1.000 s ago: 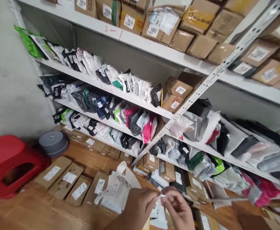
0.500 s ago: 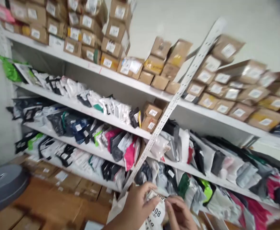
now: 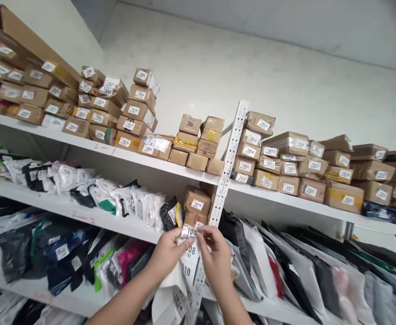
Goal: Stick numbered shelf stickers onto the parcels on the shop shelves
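A long strip of white number labels (image 3: 188, 257) hangs in front of me, printed with black numbers and small barcodes. Near its top end, my left hand (image 3: 168, 253) pinches the left edge between thumb and fingers. My right hand (image 3: 214, 253) has its thumb and fingertips closed on the top label's right edge. Below the hands the strip curls down and folds over, showing more numbers. Behind it are two stacked cardboard boxes (image 3: 198, 201) on the middle shelf.
Labelled cardboard boxes (image 3: 142, 109) are stacked on the upper shelf (image 3: 171, 164), both sides of a perforated white post (image 3: 233, 135). Lower shelves hold rows of bagged parcels, among them a navy bag (image 3: 61, 259) and a grey bag (image 3: 299, 277). A pale wall rises behind.
The view has tilted up, showing more of the upper shelf and wall. Both hands have risen with the label strip, now in front of the middle shelf and post.
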`<state>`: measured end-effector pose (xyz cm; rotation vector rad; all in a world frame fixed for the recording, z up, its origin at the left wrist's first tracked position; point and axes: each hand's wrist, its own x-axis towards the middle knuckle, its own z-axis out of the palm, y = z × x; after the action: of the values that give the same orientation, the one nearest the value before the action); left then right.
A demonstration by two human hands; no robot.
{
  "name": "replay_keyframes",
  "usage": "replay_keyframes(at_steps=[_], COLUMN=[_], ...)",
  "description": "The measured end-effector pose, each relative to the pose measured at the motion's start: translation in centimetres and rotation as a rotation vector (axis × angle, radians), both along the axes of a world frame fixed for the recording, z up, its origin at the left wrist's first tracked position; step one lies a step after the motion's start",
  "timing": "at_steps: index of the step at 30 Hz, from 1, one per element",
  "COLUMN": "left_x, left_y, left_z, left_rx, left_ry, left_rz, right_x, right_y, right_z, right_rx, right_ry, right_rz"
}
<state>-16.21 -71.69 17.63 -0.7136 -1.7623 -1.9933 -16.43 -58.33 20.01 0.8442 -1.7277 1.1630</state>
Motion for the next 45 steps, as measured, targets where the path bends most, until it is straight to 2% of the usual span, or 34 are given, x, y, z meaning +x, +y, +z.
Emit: replay_keyframes(at_steps=[3,4,8,11,13,16,18,20,23,25,26,29,31,33,36,37,38,40,41,43,45], left_x=[-3.6,-4.8,-9.7,-12.6,-14.3,-16.7,-17.8,-18.5,-18.7,-18.6,-18.5,-18.6,-18.7,-18.7,-18.5,-18.5,-18.5,-18.7,-18.9,-19.3,-19.6], left_y=[-3.2,-4.2,-8.6,-11.9,-13.8,-15.9,-16.7,-17.2,-17.5,-17.5,-17.5,-17.3,-17.0,-16.6,-15.8,-15.5,-15.2,-14.7,-14.4,-13.8,-13.3], left_z=[2.6,3.4,7.0,9.3,10.3,11.3,11.6,11.9,12.4,13.0,13.4,14.5,15.2,15.7,16.2,16.3,16.4,16.6,16.9,17.5,18.2], left_rx=[-0.067,-0.065,-0.047,-0.139,-0.191,-0.191,-0.183,-0.179,-0.147,-0.11,-0.094,-0.103,-0.136,-0.131,-0.076,-0.062,-0.05,-0.014,0.007,0.047,0.082], left_ry=[0.068,0.082,0.065,0.049,0.058,0.025,-0.002,0.0,0.047,0.101,0.134,0.229,0.278,0.292,0.262,0.258,0.261,0.271,0.277,0.268,0.249], left_rz=[0.14,0.144,-0.03,-0.052,-0.063,-0.215,-0.352,-0.422,-0.423,-0.394,-0.371,-0.245,-0.121,-0.102,-0.275,-0.286,-0.246,-0.111,-0.097,-0.204,-0.296], right_x=[-3.7,-4.9,-9.7,-13.7,-16.3,-18.9,-19.3,-18.8,-17.4,-16.2,-15.6,-13.9,-13.3,-13.2,-13.6,-13.8,-14.0,-14.3,-14.5,-14.8,-15.1], right_y=[-2.8,-3.9,-8.4,-11.4,-12.8,-14.2,-14.8,-15.2,-15.4,-15.2,-15.0,-14.4,-14.2,-14.0,-14.0,-14.0,-14.1,-14.2,-14.3,-14.4,-14.2], right_z=[2.5,3.3,7.9,12.5,15.2,17.7,18.3,18.5,18.9,19.0,18.8,17.7,16.9,16.4,16.3,16.4,16.5,16.6,16.6,16.8,17.3], right_rx=[0.025,0.024,-0.047,-0.162,-0.15,-0.019,0.046,0.059,0.169,0.273,0.301,0.331,0.337,0.27,0.107,0.067,0.037,0.005,-0.006,-0.029,-0.043], right_ry=[-0.014,0.005,0.17,0.255,0.265,0.283,0.241,0.163,0.185,0.249,0.254,0.115,0.026,0.008,-0.029,-0.045,-0.048,-0.001,0.054,0.181,0.265], right_rz=[0.055,0.043,-0.075,-0.144,-0.254,-0.599,-0.831,-0.983,-1.043,-0.969,-0.878,-0.454,-0.264,-0.223,-0.15,-0.119,-0.104,-0.13,-0.17,-0.264,-0.3])
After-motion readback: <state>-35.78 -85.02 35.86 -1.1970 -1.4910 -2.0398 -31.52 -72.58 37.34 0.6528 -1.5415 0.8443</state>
